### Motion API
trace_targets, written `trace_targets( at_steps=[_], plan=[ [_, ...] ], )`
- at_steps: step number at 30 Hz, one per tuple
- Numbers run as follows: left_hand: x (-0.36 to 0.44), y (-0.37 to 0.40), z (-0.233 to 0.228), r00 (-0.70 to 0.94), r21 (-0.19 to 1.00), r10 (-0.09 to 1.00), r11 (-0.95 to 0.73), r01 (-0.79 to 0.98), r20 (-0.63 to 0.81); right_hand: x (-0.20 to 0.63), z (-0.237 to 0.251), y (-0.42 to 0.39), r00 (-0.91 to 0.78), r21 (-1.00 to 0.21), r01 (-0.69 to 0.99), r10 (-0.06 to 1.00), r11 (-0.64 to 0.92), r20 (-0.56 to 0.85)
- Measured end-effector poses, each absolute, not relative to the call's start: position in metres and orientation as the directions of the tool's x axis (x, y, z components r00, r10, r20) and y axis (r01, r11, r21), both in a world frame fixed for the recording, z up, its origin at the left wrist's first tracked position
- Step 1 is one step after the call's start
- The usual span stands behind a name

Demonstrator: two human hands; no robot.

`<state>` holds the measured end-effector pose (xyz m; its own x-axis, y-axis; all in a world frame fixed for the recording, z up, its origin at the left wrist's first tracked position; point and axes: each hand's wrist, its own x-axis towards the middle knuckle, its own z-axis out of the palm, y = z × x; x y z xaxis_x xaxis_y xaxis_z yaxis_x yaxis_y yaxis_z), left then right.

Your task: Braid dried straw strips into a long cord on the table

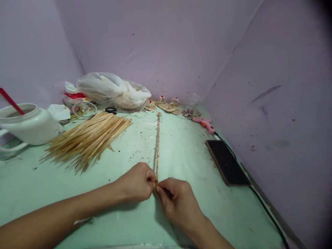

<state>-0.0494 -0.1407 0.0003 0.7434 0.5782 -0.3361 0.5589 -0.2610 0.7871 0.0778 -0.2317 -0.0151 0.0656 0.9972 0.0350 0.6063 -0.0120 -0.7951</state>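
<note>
A thin braid of straw-coloured strips (158,145) runs straight away from me along the green table top, its far end slightly frayed. At its near end, my left hand (138,181) pinches the braid from the left with closed fingers. My right hand (178,197) grips the same end from the right, thumb and fingertips pressed together. Both sets of fingertips almost touch, and the strands between them are mostly hidden. A fanned bundle of dry, flat straw strips (88,138) lies left of the braid, beyond my left forearm.
On the left stands a white mug (41,126) with a red stick in it. Behind are a stuffed plastic bag (111,90), black-handled scissors (111,110) and small woven slippers (167,105). A pink glue gun (204,123) and a corded phone (228,162) lie at right, near the wall.
</note>
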Motion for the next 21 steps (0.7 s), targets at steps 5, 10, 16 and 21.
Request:
trace_targets(
  at_steps=[5, 10, 16, 21],
  plan=[
    [-0.051, -0.142, -0.004, 0.754, 0.875, 0.552, -0.087, 0.476, -0.355, 0.099, -0.004, -0.229, 0.107, -0.852, 0.478, 0.977, -0.215, -0.187],
    [-0.052, -0.145, -0.005, 0.743, 0.905, 0.568, 0.008, 0.424, -0.354, 0.155, 0.020, -0.218, 0.401, -0.894, 0.345, 0.906, -0.286, -0.135],
    [-0.054, -0.146, -0.010, 0.764, 0.934, 0.570, 0.019, 0.358, -0.304, 0.150, 0.066, -0.174, 0.342, -0.857, 0.467, 0.938, -0.217, -0.051],
    [-0.054, -0.147, -0.015, 0.761, 0.938, 0.593, -0.029, 0.345, -0.262, 0.100, 0.075, -0.097, 0.014, -0.801, 0.598, 1.000, -0.019, -0.014]
  ],
)
